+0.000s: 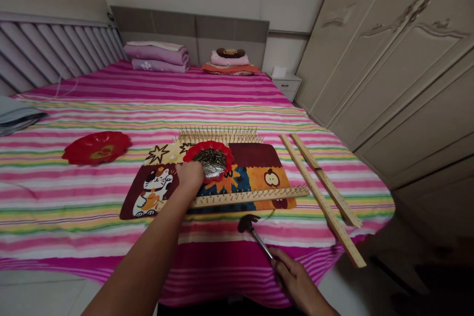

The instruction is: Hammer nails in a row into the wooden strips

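My left hand (191,176) is at the near left rim of a scalloped red bowl (230,160), its fingers curled down and mostly hidden. Inside the bowl lies a heap of nails (211,160). My right hand (291,276) grips a claw hammer (262,244) by the handle, its head over the bed's near edge. Between the hands, a wooden strip (237,198) with a row of nails standing in it lies across a patterned mat (142,192); my left forearm covers its left end. Behind the bowl are wooden strips (218,137) bristling with upright nails.
Two bare wooden strips (309,180) (326,177) lie at the right side of the striped bed (92,197). A red dish (98,148) sits on the left. Folded bedding (159,57) is stacked by the headboard. A wardrobe (400,69) stands along the right.
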`<state>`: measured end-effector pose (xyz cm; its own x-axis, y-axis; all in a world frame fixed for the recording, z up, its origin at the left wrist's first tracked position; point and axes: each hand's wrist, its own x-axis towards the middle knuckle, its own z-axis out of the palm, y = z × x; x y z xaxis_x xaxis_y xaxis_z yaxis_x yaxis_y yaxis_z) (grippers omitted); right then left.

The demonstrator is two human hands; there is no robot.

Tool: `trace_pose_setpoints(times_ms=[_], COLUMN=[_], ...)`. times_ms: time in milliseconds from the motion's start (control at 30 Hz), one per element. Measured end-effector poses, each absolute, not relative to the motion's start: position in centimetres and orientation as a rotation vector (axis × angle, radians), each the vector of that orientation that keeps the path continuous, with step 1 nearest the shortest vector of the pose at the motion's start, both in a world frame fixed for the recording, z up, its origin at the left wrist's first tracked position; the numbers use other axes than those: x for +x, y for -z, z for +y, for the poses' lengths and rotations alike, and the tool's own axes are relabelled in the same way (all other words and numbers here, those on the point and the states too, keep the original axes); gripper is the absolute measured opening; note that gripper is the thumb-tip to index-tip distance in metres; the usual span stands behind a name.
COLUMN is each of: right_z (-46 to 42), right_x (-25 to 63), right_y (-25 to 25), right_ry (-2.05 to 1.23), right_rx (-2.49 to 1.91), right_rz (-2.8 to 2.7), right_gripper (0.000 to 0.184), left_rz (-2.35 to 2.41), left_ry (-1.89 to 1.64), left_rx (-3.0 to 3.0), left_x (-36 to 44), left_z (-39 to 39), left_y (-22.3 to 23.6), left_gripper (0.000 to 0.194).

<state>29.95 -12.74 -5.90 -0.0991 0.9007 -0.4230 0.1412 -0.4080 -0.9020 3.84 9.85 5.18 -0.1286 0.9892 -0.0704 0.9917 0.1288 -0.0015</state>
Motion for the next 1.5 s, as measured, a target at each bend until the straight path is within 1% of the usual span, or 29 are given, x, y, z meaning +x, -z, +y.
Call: trace_pose_setpoints(times_ms=[67, 133, 233, 300, 367, 433, 567, 700, 867, 1133, 1200, 1300, 1500], right_z=[-12.7, -12.6, -12.6, -12.6, -12.7, -12.8, -12.8, -12.8, -12.8, -13.1, -13.2, -12.7, -9.3], right_x=[29.9, 30.0, 29.9, 29.9, 29.8, 29.7, 29.5, 29.6, 29.6, 29.5, 29.1, 27.7, 23.3], right_y=[6.1, 6.1, 5.7, 5.4, 5.2, 5.0, 4.9, 5.1, 5.3, 4.9, 4.1, 1.4, -4.8], right_ry=[-1.59, -1.618, -1.639, -1.612, -1.581, -1.575, -1.569, -1.566, -1.548, -1.561, -1.568, -1.558, -1.401], right_rx=[-1.544, -1.535, -1.535, -1.55, -1.569, -1.574, -1.596, -1.591, -1.591, -1.579, -1.577, -1.537, -1.349], right_rz=[-1.128, -1.122, -1.116, -1.102, -1.093, -1.102, -1.125, -1.13, -1.12, -1.153, -1.196, -1.31, -1.615], right_gripper=[0.044, 0.044, 0.045, 0.045, 0.045, 0.046, 0.045, 0.045, 0.048, 0.047, 0.047, 0.046, 0.037], left_rz=[2.324, 2.283, 2.108, 1.982, 1.929, 1.929, 1.904, 1.935, 1.951, 2.057, 2.047, 2.04, 2.024], left_ry=[0.064, -0.066, -0.55, -0.848, -1.042, -1.14, -1.169, -1.181, -1.214, -1.152, -1.154, -1.157, -1.226], left_rx=[2.036, 2.027, 1.88, 1.704, 1.545, 1.405, 1.223, 1.19, 1.227, 1.479, 1.569, 1.666, 1.734], left_x=[3.6, 2.9, 1.2, -0.1, -1.2, -1.8, -1.9, -1.3, -0.6, -0.5, -0.5, -0.5, -0.3], left_z=[10.0, 9.6, 7.7, 5.7, 3.4, 1.1, -1.7, -2.2, -2.0, -2.1, -2.2, -2.3, -2.4], left_y=[-5.2, -5.6, -6.7, -7.1, -7.0, -6.2, -3.3, -1.0, -0.6, 0.2, 0.4, 0.6, 1.3], left_gripper=[0.026, 0.022, 0.018, 0.022, 0.027, 0.029, 0.029, 0.024, 0.023, 0.019, 0.018, 0.017, 0.018])
